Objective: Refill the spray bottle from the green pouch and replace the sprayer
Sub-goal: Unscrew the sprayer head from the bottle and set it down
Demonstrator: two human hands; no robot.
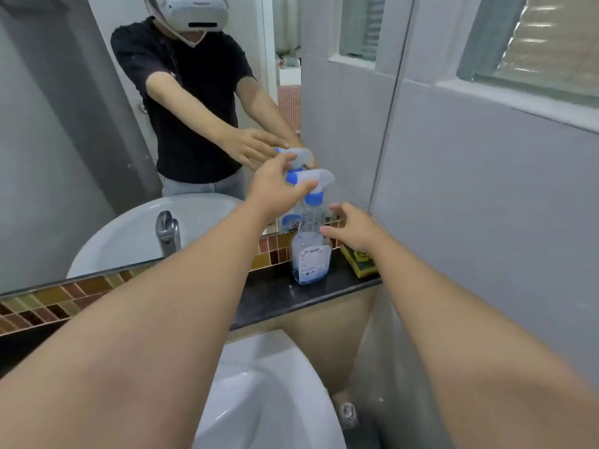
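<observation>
Two hands met at the bottle (310,254), which stood upright on the dark ledge (275,296) against the mirror (81,124). From the head view, the left hand (275,186) was at the sprayer (311,181) on top, thumb lying along its white head and fingers curled over the far side, holding it. Just below that grip sat the blue collar (313,198) on the bottle's neck. The right hand (353,228) hovered beside the bottle's right shoulder, fingers loosely spread and holding nothing; whether its fingertips (325,230) touched the plastic I could not tell. Under that hand, just right of the bottle, lay a yellow sponge (358,259) on the same ledge. The bottle was clear, with a white label low on its front. Below and left of both hands was the white basin (259,400), and left of the left forearm stood the tap (168,233). The mirror showed a reflection of the person reaching
</observation>
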